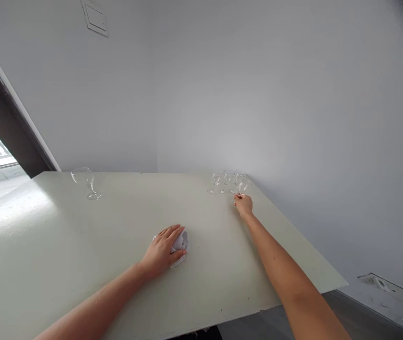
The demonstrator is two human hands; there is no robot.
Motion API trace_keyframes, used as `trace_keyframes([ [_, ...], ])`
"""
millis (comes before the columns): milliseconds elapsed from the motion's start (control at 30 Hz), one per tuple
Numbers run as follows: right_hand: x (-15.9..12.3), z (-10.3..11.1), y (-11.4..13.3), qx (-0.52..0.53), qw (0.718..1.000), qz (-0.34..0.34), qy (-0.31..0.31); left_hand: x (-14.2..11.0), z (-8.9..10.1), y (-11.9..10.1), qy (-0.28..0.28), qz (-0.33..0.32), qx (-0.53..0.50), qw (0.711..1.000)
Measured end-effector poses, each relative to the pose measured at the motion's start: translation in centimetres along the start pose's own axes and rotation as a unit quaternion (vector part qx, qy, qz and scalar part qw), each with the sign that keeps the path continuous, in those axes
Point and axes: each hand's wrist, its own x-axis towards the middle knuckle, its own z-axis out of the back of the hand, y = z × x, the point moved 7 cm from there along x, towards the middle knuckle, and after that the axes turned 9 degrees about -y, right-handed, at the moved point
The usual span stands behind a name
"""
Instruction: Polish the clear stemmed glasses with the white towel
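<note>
1-handed, hold the pinched glass (243,186), right of frame centre, clear of the glasses behind (227,178), with right hand (244,204) closed low on it, left hand (160,246) half-curled around a cloth (183,242), lower centre.

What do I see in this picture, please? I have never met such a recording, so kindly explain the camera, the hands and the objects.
There is no machine here, only a person's two bare hands. The single picture comes from a camera worn on the head, looking forward and down. The left hand lies over a bunched white cloth on a pale, glossy table. The right hand reaches farther out and seems to pinch a clear stemmed drinking glass low down. Similar transparent glasses stand just beyond it, and one lone transparent goblet stands far to the left.
</note>
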Motion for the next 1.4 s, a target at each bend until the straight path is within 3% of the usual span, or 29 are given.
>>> trace_keyframes([
  [267, 2.7, -0.8, -2.0, -0.030, 0.999, -0.017, -0.031, -0.1, -0.1, 0.4, 0.003, 0.028, -0.028, 0.999],
  [400, 2.9, -0.6, -1.7, -0.026, 0.999, -0.012, -0.039, 0.1, 0.8, 1.2, -0.051, 0.083, -0.191, 0.977],
  [467, 2.5, 0.0, -1.6, -0.025, 0.998, -0.008, -0.049, 0.4, 1.4, 2.2, -0.110, 0.133, -0.324, 0.930],
  [567, 0.6, 1.3, -1.2, -0.022, 0.997, 0.000, -0.075, 0.6, 1.8, 4.2, -0.197, 0.225, -0.475, 0.828],
  [633, -1.8, 1.8, -0.5, -0.016, 0.997, 0.016, -0.074, 0.6, 1.9, 5.4, -0.237, 0.276, -0.530, 0.766],
  [700, -5.6, 1.5, 0.8, -0.003, 0.998, 0.046, -0.035, 0.7, 2.2, 5.9, -0.246, 0.296, -0.559, 0.735],
  [733, -8.0, 1.0, 1.7, 0.006, 0.997, 0.072, 0.007, 0.8, 2.4, 5.8, -0.227, 0.292, -0.564, 0.738],
  [800, -13.7, -0.6, 3.9, 0.022, 0.983, 0.134, 0.120, 1.1, 2.8, 5.0, -0.153, 0.263, -0.554, 0.775],
  [833, -17.3, -2.0, 5.6, 0.029, 0.950, 0.205, 0.234, 1.2, 3.0, 4.4, -0.102, 0.244, -0.535, 0.802],
  [867, -20.6, -2.9, 6.9, 0.029, 0.914, 0.268, 0.305, 1.1, 3.1, 3.9, -0.051, 0.223, -0.506, 0.832],
  [933, -25.5, -4.2, 8.8, -0.003, 0.861, 0.364, 0.354, 0.9, 3.3, 3.3, 0.017, 0.184, -0.427, 0.885],
  [967, -26.8, -4.9, 9.4, -0.026, 0.849, 0.390, 0.354, 0.8, 3.6, 3.3, 0.026, 0.170, -0.385, 0.907],
  [1067, -27.2, -7.1, 10.3, -0.068, 0.855, 0.399, 0.324, 1.0, 4.8, 3.7, -0.025, 0.150, -0.298, 0.943],
  [1167, -25.0, -7.8, 11.3, -0.053, 0.873, 0.389, 0.288, 1.2, 6.8, 3.6, -0.116, 0.147, -0.292, 0.938],
  [1267, -22.4, -6.6, 12.7, -0.036, 0.883, 0.387, 0.263, 1.1, 9.1, 2.7, -0.170, 0.138, -0.299, 0.929],
  [1333, -20.8, -5.2, 13.3, -0.005, 0.889, 0.354, 0.289, 0.9, 10.3, 1.9, -0.185, 0.123, -0.309, 0.925],
  [1400, -19.8, -4.1, 13.5, 0.055, 0.888, 0.279, 0.361, 0.8, 11.2, 1.6, -0.188, 0.119, -0.337, 0.915],
])
